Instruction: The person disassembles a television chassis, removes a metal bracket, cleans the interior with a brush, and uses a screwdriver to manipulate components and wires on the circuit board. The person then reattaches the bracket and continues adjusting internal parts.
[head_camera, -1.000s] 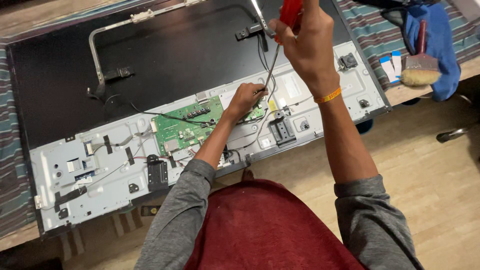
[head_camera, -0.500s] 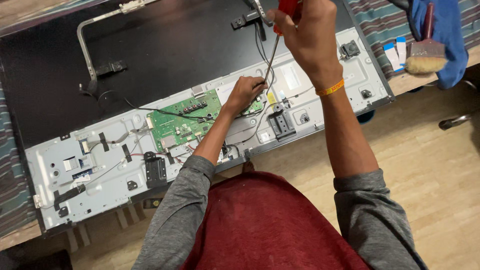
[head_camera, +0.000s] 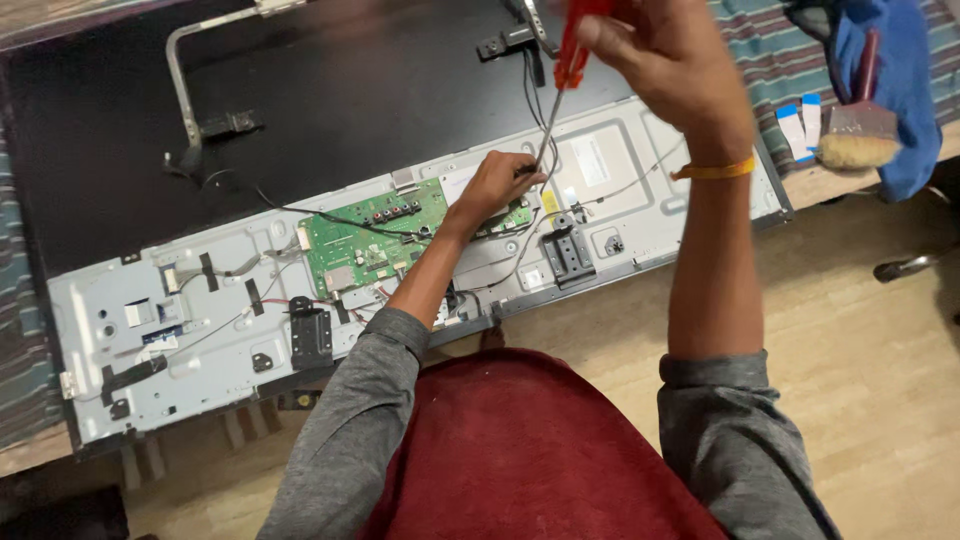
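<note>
A person in a maroon vest (head_camera: 530, 450) over grey sleeves leans over an opened flat-panel television (head_camera: 300, 130) lying back-side up, its dark rear sheet and pale metal chassis (head_camera: 200, 340) exposed. The right hand (head_camera: 670, 60) is raised high, fingers clenched around the red handle of a long screwdriver (head_camera: 560, 90), whose thin steel shaft slants down toward the panel. A yellow band (head_camera: 715, 170) circles that wrist. The left hand (head_camera: 495, 185) rests low on the chassis, at the right edge of the green circuit board (head_camera: 375, 235), fingers pinched about the shaft's lower end, apparently to steady the tip on its mark; the tip itself is hidden under the hand. The upright grip on the handle suits pressing straight down.

The board is a flat green rectangle studded with small dark parts, and thin black wires (head_camera: 300, 212) trail from it across the glossy black sheet. A bent grey metal bracket (head_camera: 185, 90) lies on that sheet at upper left. 2 ribbed black blocks (head_camera: 311, 338) sit on the stamped, matte chassis. At far right a blue cloth (head_camera: 900, 90) and a brush (head_camera: 850, 135) with pale bristles rest on a striped covering (head_camera: 770, 60) at the edge of the worktop, well apart from both hands. The floor (head_camera: 880, 400) is light wood.
</note>
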